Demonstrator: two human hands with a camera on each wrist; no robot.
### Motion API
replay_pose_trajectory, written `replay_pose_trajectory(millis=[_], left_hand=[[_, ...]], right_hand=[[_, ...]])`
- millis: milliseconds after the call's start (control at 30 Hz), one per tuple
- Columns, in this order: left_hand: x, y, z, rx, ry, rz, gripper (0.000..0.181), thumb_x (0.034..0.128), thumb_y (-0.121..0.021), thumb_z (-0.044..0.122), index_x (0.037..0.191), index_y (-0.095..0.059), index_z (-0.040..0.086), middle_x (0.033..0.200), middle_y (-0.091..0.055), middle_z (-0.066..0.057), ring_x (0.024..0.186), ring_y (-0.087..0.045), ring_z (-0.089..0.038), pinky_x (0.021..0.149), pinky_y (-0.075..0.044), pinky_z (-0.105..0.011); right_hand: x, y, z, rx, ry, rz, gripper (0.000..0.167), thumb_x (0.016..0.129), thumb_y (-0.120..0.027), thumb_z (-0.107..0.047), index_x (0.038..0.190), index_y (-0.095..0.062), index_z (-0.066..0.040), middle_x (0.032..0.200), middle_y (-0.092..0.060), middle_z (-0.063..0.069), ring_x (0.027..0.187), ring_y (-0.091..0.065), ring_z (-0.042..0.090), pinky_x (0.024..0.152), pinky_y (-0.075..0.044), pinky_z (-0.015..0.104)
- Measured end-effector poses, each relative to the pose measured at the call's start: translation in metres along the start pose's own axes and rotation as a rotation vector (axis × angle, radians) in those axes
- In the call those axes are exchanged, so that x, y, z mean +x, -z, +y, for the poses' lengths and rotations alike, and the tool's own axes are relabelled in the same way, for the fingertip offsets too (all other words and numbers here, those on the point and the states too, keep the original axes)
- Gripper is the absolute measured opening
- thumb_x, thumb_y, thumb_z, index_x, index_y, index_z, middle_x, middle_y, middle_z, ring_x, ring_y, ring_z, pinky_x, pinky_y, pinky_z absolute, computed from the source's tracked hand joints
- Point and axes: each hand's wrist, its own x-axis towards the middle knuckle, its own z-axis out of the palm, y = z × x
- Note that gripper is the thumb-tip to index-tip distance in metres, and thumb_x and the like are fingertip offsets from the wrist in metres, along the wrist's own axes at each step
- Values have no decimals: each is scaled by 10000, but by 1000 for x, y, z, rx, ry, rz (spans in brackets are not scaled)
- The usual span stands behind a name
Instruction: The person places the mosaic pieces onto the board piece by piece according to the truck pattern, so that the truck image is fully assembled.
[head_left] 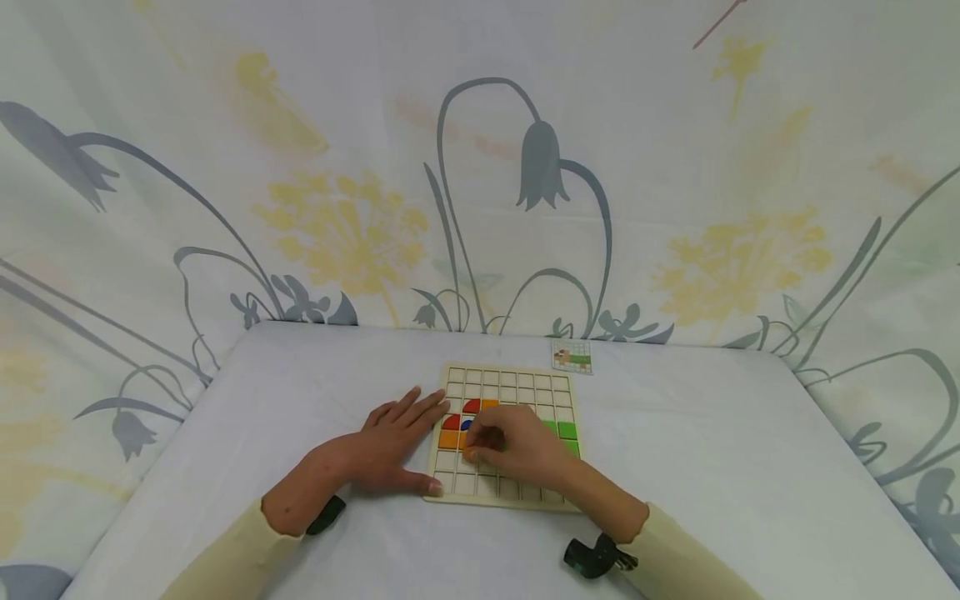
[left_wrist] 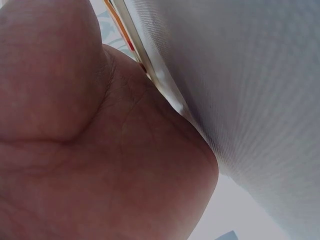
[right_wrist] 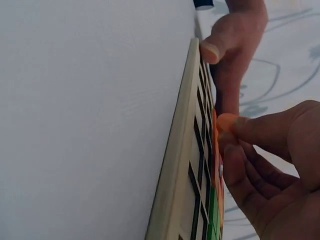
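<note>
A pale wooden grid board (head_left: 501, 505) lies on the white table, its shallow square cells partly filled with coloured tiles. My left hand (head_left: 390, 446) lies flat with spread fingers along the board's left side, fingertips and thumb touching its edge. Over the board, my right hand (head_left: 525, 446) pinches a small orange tile (right_wrist: 227, 121) between thumb and fingers, at the row of orange tiles (head_left: 448, 440). Red tiles (head_left: 472, 406), a blue piece (head_left: 466, 425) and green tiles (head_left: 567, 431) sit in cells nearby. My right hand hides some middle cells.
Behind the board's right corner lies a small gridded picture card (head_left: 572, 357) with a brown and green figure. A patterned cloth (head_left: 487, 208) hangs along the table's back edge. Dark devices (head_left: 596, 557) are strapped at both wrists.
</note>
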Motion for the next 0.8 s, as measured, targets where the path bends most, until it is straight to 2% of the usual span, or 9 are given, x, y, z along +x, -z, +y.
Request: replay_pose_trajectory(millis=[233,467,667,800], left_hand=[[-1,1,0,-6,-11,6,1101,930,-695,692,1722,-148,158,1799,-47,-14,1645,46,-366,1249,-124,-636],[-1,1,1,-6,-2,4,1101,929,-704,683,1722,-152,156,1799,-53,-21,1644,39,-373,1247,-133,-642],[-1,2,4,-13,-5,-3,1100,927,-703,687,1720,-161,150,1798,-62,-35,1644,30,-380,1249,-128,-644],[0,1,2,-3,-1,-4,1107,923,-701,696,1722,-152,163,1799,-52,-19,1646,38,-366,1254,-122,-636]], right_hand=[[6,-6,-5,-47,-42,9,94,928,-835,-99,880,-773,-150,790,-690,-111,703,-594,37,656,-519,241],[3,-11,-5,-136,-44,8,69,926,-839,-108,876,-838,-154,834,-663,-129,767,-570,35,674,-505,225],[-5,-6,-5,-115,-44,16,95,929,-822,-64,924,-846,-155,870,-703,-127,801,-598,44,710,-532,226],[-7,-4,-3,-127,-33,15,106,910,-841,-62,923,-831,-167,855,-712,-134,773,-582,71,687,-511,233]])
